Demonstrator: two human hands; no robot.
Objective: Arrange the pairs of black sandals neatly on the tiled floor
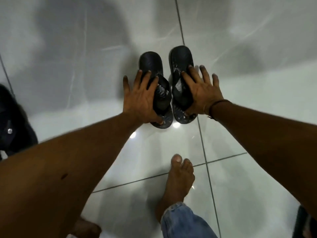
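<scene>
Two black flip-flop sandals lie side by side on the glossy white tiled floor (257,100), toes pointing away from me. My left hand (142,98) lies over the strap of the left sandal (151,64), fingers spread and thumb hooked at its heel edge. My right hand (200,90) covers the strap of the right sandal (181,57) in the same way, with its thumb by the heel. The right sandal sits slightly farther forward than the left. Both heels are partly hidden by my palms.
My bare right foot (178,182) with a jeans cuff (181,220) stands just behind the sandals. A dark object (12,122) sits at the left edge. Another dark item (303,222), cut off, lies at the bottom right corner. Grey grout lines cross the tiles.
</scene>
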